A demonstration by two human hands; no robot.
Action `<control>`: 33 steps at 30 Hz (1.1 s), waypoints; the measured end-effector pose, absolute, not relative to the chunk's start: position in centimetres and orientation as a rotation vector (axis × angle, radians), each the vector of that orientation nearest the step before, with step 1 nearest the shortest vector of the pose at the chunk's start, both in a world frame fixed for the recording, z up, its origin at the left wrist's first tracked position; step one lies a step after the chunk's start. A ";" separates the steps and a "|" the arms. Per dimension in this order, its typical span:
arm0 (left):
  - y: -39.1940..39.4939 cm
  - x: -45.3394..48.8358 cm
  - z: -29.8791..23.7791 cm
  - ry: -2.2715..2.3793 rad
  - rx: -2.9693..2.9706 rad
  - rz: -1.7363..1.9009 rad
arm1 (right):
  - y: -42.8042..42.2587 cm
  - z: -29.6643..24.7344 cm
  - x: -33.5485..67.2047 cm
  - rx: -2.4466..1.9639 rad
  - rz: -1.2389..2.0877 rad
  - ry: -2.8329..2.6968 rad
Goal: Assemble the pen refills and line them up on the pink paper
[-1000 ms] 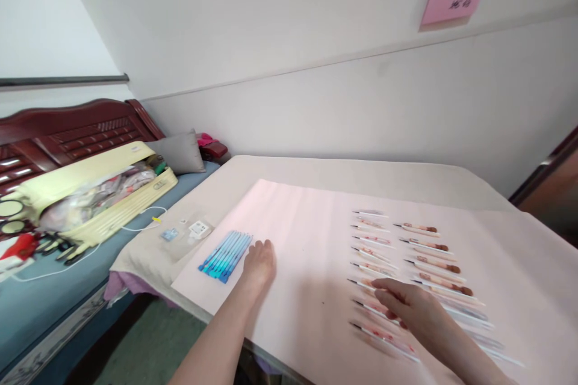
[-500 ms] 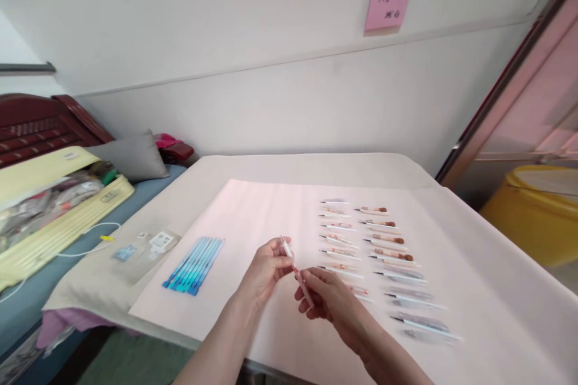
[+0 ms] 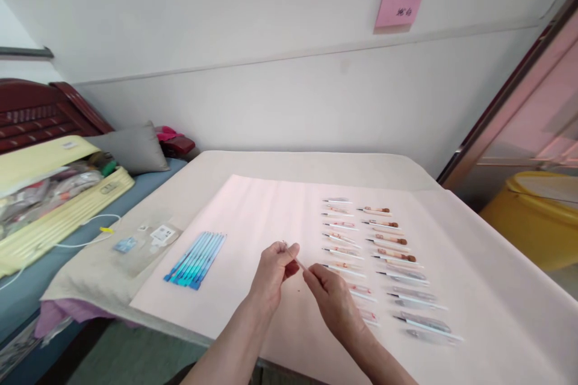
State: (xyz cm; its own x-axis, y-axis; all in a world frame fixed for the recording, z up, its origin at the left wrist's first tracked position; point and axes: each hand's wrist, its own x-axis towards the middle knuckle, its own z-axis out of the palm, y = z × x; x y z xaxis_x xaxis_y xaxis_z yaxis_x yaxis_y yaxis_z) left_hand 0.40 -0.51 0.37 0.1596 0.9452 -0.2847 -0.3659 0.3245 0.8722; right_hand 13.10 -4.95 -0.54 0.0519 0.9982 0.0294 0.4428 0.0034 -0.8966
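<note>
My left hand (image 3: 271, 274) pinches the far end of a slim, pale pinkish pen (image 3: 298, 261) over the pink sheet (image 3: 259, 213). My right hand (image 3: 335, 301) grips the same pen's near end between thumb and fingers, so only its middle shows. Just right of the hands runs a column of white refills with dark tips, beside clear pen barrels with pinkish decoration (image 3: 342, 225). Farther right, a second column has refills beside barrels, some brown-topped (image 3: 397, 240), some clear grey (image 3: 415, 299). A tiny dark speck (image 3: 298, 290) lies below the hands.
Several blue pens (image 3: 196, 260) lie side by side at the sheet's left. Beyond them, a clear plastic bag (image 3: 147, 246) with labels rests on the table cover. A yellow box (image 3: 108, 186) sits on the bed at left, and a yellow barrel (image 3: 533, 216) stands at right.
My right hand has turned over so its back faces up, and the pen now lies more slanted and mostly covered by my fingers. The view has shifted slightly.
</note>
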 end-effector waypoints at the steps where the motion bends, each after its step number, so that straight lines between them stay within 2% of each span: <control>1: -0.5 0.4 0.5 0.922 0.719 1.055 | -4.9 -0.5 13.2 -1.571 0.911 -1.498; 4: -0.4 0.3 0.9 0.850 0.721 1.029 | -4.8 -0.4 13.6 -1.597 0.948 -1.511; 8: -0.1 0.1 0.8 1.119 0.916 1.026 | -5.0 -0.1 14.0 -1.578 0.926 -1.560; 13: 0.1 -0.1 0.9 0.962 0.809 1.054 | -4.8 0.0 14.3 -1.620 0.922 -1.556; 17: 0.4 -0.3 0.8 1.139 0.893 1.040 | -4.8 0.0 14.6 -1.595 0.922 -1.573; 22: 0.6 -0.2 0.5 0.929 0.746 1.087 | -4.9 -0.2 14.7 -1.589 0.915 -1.567; 27: 0.6 -0.2 0.4 1.101 0.843 1.040 | -5.0 -0.1 14.7 -1.575 0.922 -1.568; 33: 0.5 -0.1 0.8 0.968 0.765 1.049 | -5.0 0.3 14.6 -1.575 0.926 -1.565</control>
State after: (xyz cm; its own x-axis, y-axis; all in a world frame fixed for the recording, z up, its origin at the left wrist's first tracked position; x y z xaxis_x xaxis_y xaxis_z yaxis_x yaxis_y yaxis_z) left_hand -0.12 0.46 0.78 0.1856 0.9431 -0.2760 -0.3505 0.3260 0.8780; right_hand 14.57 -5.00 0.28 0.0049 1.0000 -0.0022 0.4833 -0.0043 -0.8754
